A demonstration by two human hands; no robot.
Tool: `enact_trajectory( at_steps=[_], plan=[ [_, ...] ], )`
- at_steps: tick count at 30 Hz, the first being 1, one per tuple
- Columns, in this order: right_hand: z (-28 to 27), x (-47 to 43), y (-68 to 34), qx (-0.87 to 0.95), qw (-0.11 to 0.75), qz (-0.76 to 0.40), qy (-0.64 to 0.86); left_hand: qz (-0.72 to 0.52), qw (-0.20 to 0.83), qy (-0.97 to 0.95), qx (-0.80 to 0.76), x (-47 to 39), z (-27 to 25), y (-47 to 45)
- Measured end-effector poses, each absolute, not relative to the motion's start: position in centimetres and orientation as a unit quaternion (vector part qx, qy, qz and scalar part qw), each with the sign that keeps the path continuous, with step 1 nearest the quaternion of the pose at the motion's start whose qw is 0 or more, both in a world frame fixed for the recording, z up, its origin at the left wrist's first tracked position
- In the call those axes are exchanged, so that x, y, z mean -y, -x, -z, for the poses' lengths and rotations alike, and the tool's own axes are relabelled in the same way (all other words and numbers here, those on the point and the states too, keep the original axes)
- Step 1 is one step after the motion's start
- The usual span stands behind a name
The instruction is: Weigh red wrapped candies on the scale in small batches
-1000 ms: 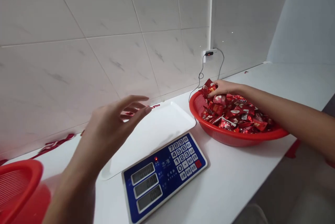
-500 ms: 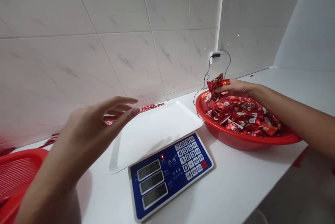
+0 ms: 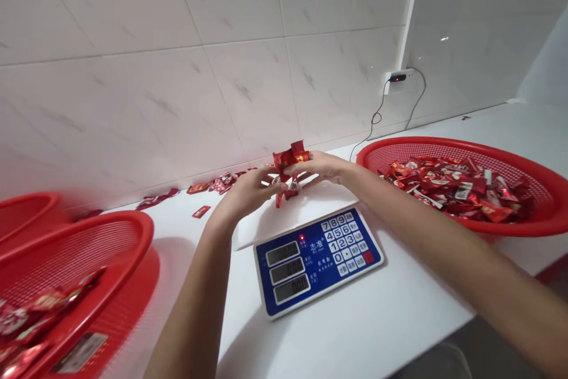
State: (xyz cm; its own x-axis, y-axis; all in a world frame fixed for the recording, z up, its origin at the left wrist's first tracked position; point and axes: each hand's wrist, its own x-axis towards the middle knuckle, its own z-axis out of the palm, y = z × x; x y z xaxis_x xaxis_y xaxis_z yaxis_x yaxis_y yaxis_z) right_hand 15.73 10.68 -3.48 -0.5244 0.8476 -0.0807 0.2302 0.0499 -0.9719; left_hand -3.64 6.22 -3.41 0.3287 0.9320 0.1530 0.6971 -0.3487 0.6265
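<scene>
Over the white pan (image 3: 261,225) of a blue digital scale (image 3: 317,263), my two hands meet around a small bunch of red wrapped candies (image 3: 286,160). My right hand (image 3: 326,166) grips the bunch from the right, its fingers closed on the wrappers. From the left, my left hand (image 3: 252,190) closes thumb and fingers on the lower part of the same bunch. Part of the candies is hidden behind the fingers. The scale's displays are lit faintly, with a red light above them.
A red plastic basket (image 3: 448,141) full of similar candies stands on the right. Another red basket (image 3: 146,231), holding some candies, is at lower left, with a further basket (image 3: 48,197) behind it. Loose wrapped candies (image 3: 222,182) lie along the tiled wall. A cable (image 3: 377,119) runs from a socket.
My right hand has carried the candies leftward from the right basket to above the scale pan. My left hand has moved in and closed on them. The view has swung left.
</scene>
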Motion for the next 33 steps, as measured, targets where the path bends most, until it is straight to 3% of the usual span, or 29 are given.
enact_trajectory(
  at_steps=[7,11,15,24,33],
  plan=[
    [3.3,-9.9,-17.0,0.699,0.390,-0.422,0.426,-0.267,0.149,-0.749,-0.588,-4.6,1.9,3.9],
    [3.4,-9.7,-18.1,0.705,0.361,-0.414,0.448,-0.229,0.085,-0.738,-0.630,-4.9,2.1,4.3],
    [3.8,-10.0,-18.8,0.729,0.317,-0.404,0.453,-0.142,0.094,-0.738,-0.653,-5.3,2.5,4.2],
    [3.6,-9.3,-18.5,0.755,0.347,-0.377,0.411,-0.393,0.051,-0.742,-0.540,-2.1,0.3,1.1],
    [3.0,-8.3,-17.8,0.745,0.407,-0.410,0.335,-0.460,0.114,-0.730,-0.493,-3.6,2.2,-0.2]
  ],
)
